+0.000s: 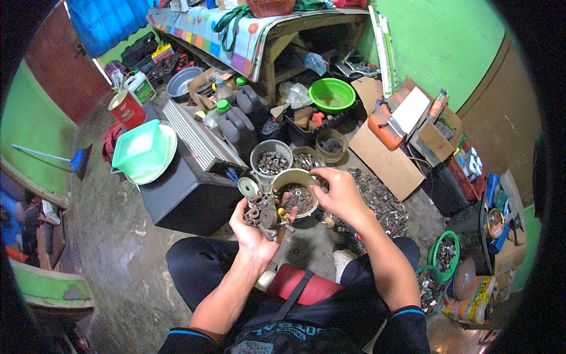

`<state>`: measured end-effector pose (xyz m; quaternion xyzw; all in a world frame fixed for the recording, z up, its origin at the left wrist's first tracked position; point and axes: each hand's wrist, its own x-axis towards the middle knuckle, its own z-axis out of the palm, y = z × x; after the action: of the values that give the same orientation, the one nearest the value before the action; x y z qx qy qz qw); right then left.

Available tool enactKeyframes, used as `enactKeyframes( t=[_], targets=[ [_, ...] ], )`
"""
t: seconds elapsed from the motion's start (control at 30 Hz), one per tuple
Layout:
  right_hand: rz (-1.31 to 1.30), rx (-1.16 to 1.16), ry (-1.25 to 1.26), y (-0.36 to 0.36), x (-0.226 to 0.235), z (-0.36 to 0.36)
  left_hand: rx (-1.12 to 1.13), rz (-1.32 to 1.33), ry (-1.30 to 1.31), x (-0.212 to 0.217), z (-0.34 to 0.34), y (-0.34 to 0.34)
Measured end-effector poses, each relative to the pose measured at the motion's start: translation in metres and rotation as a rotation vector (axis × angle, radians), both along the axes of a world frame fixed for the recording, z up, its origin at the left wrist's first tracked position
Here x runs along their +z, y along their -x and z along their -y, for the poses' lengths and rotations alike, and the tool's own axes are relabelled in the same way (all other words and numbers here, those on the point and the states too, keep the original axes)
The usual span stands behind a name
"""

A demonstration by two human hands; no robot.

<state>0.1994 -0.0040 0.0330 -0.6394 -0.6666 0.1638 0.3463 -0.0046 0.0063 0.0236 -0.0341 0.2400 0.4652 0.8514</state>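
My left hand (252,237) is cupped palm up around a heap of metal washers and nuts (268,216), with some bolts and a yellow bit among them. Just right of it stands a cream tub (285,177) with small metal hardware (299,199) inside. My right hand (339,192) is at the right rim of this tub, fingers curled and thumb close to them; whether something small is between them, I cannot make out. A round pale disc (248,187) lies beside my left fingertips.
Behind the tub stand a grey bucket of metal parts (272,163) and two smaller tubs. Loose hardware (380,206) is piled on the floor at right. A black box (177,194) carries green containers (138,150) at left. Cardboard (386,165) and a green basin (332,95) lie farther back.
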Motion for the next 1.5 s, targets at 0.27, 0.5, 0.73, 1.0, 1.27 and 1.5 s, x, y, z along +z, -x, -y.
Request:
enactKeyframes(
  t=[0.27, 0.5, 0.73, 1.0, 1.27, 1.5],
  targets=[
    [-0.260, 0.360, -0.085, 0.023, 0.050, 0.040, -0.037, 0.200, -0.259, -0.006, 0.001, 0.006],
    [-0.261, 0.410, 0.029, 0.045, 0.038, 0.057, 0.059, 0.219, -0.433, -0.001, 0.003, -0.002],
    [-0.254, 0.320, -0.160, 0.056, 0.034, 0.059, 0.104, -0.061, -0.461, 0.002, 0.001, -0.005],
    [0.168, 0.216, -0.249, 0.053, 0.030, 0.058, 0.016, -0.240, -0.285, -0.014, -0.010, -0.001],
    [0.482, 0.248, -0.345, 0.057, 0.029, 0.055, -0.142, -0.527, -0.371, 0.000, 0.000, -0.003],
    [0.249, 0.261, -0.392, 0.042, 0.039, 0.048, -0.235, -0.411, -0.451, 0.010, 0.000, 0.001]
  ],
)
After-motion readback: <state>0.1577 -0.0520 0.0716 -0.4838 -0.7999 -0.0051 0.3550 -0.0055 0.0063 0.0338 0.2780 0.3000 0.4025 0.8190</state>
